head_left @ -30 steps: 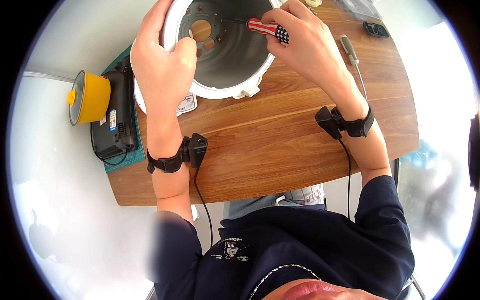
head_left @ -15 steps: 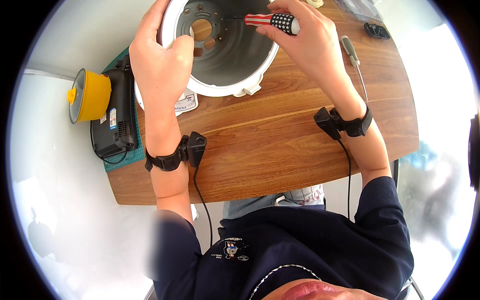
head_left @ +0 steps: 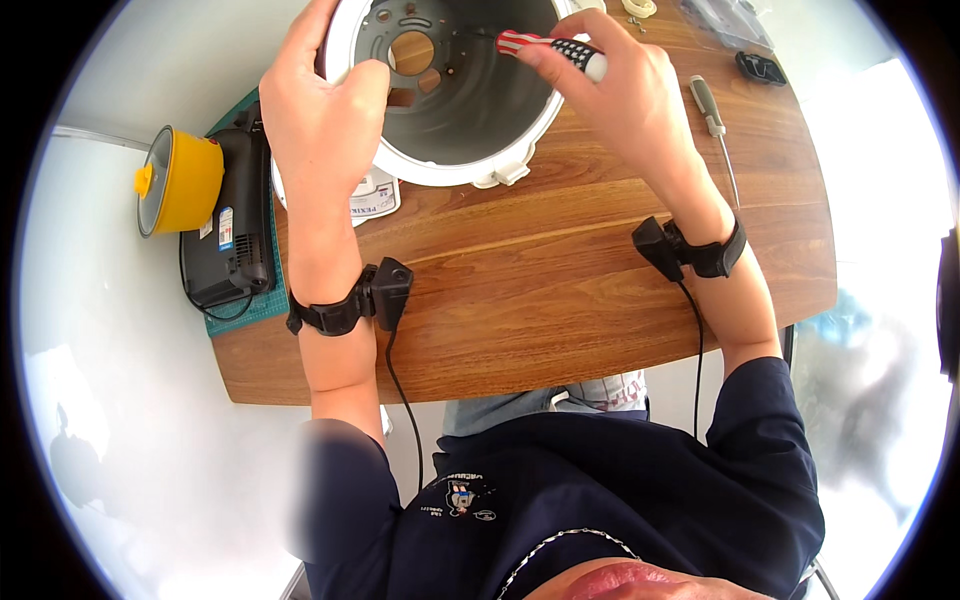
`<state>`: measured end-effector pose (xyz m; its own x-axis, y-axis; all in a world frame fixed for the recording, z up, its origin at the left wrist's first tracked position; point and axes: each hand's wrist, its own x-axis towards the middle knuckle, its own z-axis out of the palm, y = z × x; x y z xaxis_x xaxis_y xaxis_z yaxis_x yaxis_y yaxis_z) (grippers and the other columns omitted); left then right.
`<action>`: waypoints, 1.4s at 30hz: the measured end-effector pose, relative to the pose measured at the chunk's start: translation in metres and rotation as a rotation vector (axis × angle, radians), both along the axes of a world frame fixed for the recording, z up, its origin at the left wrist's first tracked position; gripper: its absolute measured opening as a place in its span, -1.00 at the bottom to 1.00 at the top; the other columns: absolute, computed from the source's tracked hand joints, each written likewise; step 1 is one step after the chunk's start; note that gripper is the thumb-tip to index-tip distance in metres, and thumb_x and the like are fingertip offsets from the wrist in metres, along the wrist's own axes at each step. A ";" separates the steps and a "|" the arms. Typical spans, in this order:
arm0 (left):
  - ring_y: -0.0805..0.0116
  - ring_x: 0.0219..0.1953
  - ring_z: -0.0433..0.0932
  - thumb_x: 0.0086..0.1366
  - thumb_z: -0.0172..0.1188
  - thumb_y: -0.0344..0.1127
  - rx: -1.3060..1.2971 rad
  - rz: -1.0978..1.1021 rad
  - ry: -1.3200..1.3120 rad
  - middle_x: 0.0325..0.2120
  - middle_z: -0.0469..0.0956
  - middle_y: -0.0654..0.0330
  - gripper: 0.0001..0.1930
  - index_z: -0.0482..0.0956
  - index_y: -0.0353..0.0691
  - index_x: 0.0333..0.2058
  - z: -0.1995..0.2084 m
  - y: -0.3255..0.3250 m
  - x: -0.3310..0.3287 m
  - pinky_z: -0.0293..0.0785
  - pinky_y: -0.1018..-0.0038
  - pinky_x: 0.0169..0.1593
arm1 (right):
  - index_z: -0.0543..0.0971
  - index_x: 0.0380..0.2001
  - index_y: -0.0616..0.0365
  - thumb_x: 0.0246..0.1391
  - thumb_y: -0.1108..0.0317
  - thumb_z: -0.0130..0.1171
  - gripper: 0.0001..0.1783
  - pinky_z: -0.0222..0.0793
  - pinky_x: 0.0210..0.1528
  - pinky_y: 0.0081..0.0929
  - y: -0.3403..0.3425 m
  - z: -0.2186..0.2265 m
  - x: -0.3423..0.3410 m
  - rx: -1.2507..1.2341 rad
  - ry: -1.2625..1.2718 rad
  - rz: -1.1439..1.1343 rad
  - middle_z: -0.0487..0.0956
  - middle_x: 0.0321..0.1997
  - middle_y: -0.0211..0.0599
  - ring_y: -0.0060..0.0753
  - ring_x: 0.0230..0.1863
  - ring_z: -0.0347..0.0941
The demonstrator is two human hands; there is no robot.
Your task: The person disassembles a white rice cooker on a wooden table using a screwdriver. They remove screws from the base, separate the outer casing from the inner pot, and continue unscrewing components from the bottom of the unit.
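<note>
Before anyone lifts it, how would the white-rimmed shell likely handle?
The shell is probably stiff, its rim round under the left hand. Hollow, with a holed base, it may be light for its size. Tipped over, its round wall could roll.

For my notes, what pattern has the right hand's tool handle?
Tool handle: red and white stripes, then white stars on black (head view).

Workshop-like corner by pale wall (head_left: 200,60): red screwdriver (head_left: 515,42) at appliance shell (head_left: 470,130), grey screwdriver (head_left: 707,105) and green mat (head_left: 240,314) on wooden surface (head_left: 540,290).
</note>
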<state>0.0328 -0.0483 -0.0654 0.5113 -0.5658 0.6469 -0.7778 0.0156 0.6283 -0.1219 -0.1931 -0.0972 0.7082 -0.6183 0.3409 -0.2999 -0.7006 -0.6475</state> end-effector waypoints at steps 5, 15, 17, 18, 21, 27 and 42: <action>0.29 0.00 0.62 -0.06 -0.07 -0.58 -0.209 -0.170 0.398 -0.08 0.67 -0.06 -0.33 0.52 -0.56 0.13 -0.032 0.011 0.066 0.42 0.45 0.19 | 0.58 -0.26 0.22 0.15 0.16 0.40 -0.66 0.56 -0.37 -0.14 -0.004 -0.011 0.003 -0.183 -0.119 0.060 0.67 -0.44 0.01 0.13 -0.38 0.65; 0.28 0.02 0.61 -0.05 -0.06 -0.57 -0.038 -0.090 0.061 -0.08 0.67 -0.08 -0.36 0.53 -0.58 0.10 -0.007 0.001 0.020 0.41 0.45 0.20 | 0.64 -0.19 0.02 0.08 0.11 0.46 -0.67 0.41 -0.40 -0.33 -0.010 -0.019 0.000 -0.258 -0.051 0.053 0.60 -0.45 -0.24 -0.23 -0.47 0.48; 0.26 0.01 0.62 -0.06 -0.06 -0.57 -0.032 -0.091 0.045 -0.08 0.67 -0.09 -0.36 0.53 -0.57 0.09 -0.009 0.002 0.022 0.41 0.45 0.20 | 0.64 -0.16 -0.03 0.09 0.15 0.46 -0.69 0.45 -0.36 -0.29 -0.018 -0.018 -0.003 -0.525 -0.050 0.205 0.61 -0.36 -0.28 -0.22 -0.42 0.51; 0.25 0.01 0.62 -0.06 -0.06 -0.57 -0.019 -0.066 -0.006 -0.09 0.67 -0.10 -0.36 0.53 -0.56 0.09 -0.003 0.002 0.010 0.41 0.44 0.20 | 0.63 -0.14 -0.05 0.09 0.17 0.45 -0.70 0.47 -0.35 -0.27 -0.021 -0.018 -0.004 -0.660 -0.049 0.280 0.61 -0.31 -0.29 -0.21 -0.39 0.52; 0.22 0.00 0.62 -0.06 -0.06 -0.57 -0.011 -0.057 -0.010 -0.09 0.66 -0.12 -0.36 0.54 -0.54 0.09 -0.004 -0.001 0.016 0.41 0.43 0.20 | 0.62 -0.13 -0.02 0.05 0.17 0.47 -0.65 0.51 -0.32 -0.29 -0.016 -0.017 -0.002 -0.693 0.013 0.341 0.61 -0.20 -0.31 -0.22 -0.31 0.58; 0.23 0.01 0.62 -0.06 -0.05 -0.57 -0.129 -0.083 0.266 -0.09 0.66 -0.11 -0.36 0.54 -0.53 0.10 -0.035 0.004 0.072 0.41 0.43 0.20 | 0.56 -0.02 0.12 0.11 0.13 0.44 -0.54 0.53 -0.27 -0.31 0.009 0.008 0.003 -0.199 0.342 -0.109 0.66 -0.20 -0.17 -0.16 -0.27 0.60; 0.25 0.02 0.61 -0.05 -0.05 -0.55 -0.008 -0.035 -0.029 -0.07 0.65 -0.11 -0.35 0.53 -0.55 0.11 -0.003 0.000 0.014 0.42 0.42 0.20 | 0.44 0.04 0.17 0.18 0.27 0.32 -0.56 0.51 -0.24 -0.10 -0.003 0.009 -0.007 -0.342 0.014 0.141 0.56 -0.16 0.03 0.11 -0.20 0.58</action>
<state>0.0466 -0.0483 -0.0681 0.4722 -0.5781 0.6655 -0.7945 0.0481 0.6054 -0.1287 -0.1963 -0.0880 0.7842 -0.3662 0.5010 -0.1923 -0.9110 -0.3649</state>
